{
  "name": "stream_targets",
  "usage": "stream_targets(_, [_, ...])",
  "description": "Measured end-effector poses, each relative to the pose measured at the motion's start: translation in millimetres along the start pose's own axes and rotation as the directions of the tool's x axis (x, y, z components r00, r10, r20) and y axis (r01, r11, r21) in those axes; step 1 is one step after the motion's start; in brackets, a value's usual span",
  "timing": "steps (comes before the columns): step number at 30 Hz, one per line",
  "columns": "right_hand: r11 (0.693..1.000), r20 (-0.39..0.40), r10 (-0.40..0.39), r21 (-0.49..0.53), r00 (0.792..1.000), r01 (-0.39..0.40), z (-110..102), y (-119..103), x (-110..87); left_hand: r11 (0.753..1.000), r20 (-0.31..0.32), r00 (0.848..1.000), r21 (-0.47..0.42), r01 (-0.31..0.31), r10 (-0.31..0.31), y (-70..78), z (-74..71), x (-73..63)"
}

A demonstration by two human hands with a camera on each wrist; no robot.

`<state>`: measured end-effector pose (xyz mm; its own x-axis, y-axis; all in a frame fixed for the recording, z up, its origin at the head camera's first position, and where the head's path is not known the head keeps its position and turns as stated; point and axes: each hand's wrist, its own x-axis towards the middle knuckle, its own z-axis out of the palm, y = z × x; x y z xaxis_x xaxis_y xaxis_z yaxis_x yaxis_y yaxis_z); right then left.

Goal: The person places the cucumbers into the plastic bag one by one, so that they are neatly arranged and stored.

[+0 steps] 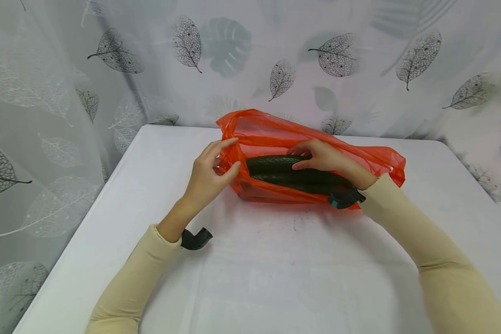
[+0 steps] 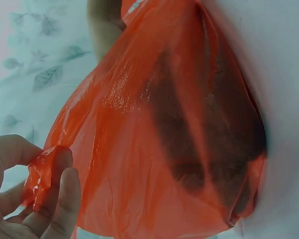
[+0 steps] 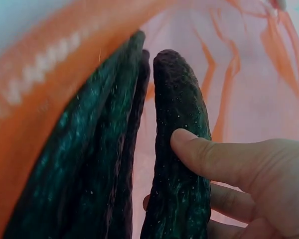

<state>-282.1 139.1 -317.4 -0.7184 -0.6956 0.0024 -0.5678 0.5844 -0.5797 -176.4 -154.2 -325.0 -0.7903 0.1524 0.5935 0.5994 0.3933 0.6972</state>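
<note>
A red plastic bag point(image 1: 250, 190) lies on its side on the table, its opening facing up toward me. Inside are several dark green cucumbers point(image 3: 97, 134). My right hand point(image 1: 323, 157) reaches into the bag and grips one cucumber point(image 3: 179, 99), thumb on the near side and fingers round the far side. That cucumber stands slightly apart from the others in the right wrist view. At the bag's left end, my left hand point(image 1: 210, 171) pinches a gathered bit of the bag's edge, plainly seen in the left wrist view. Through the thin plastic there, the cucumbers show as dark shapes.
The white-covered table point(image 1: 267, 273) spreads out in front of the bag. A leaf-patterned curtain point(image 1: 250, 55) hangs behind and to the left. Black straps point(image 1: 196, 239) sit on both wrists.
</note>
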Motion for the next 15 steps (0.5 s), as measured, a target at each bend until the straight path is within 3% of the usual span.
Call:
stream_targets(6, [0.998,0.029,0.055,0.019,0.998,-0.056,-2.5,6.9,9.4,1.0,-0.003,1.0,-0.008,-0.008,0.008,1.3,-0.3,-0.5])
stream_targets(15, [0.999,0.047,0.035,0.016,0.998,-0.036,-4.1,15.4,19.0,1.0,-0.007,1.0,-0.014,-0.013,0.013,1.6,-0.6,-0.7])
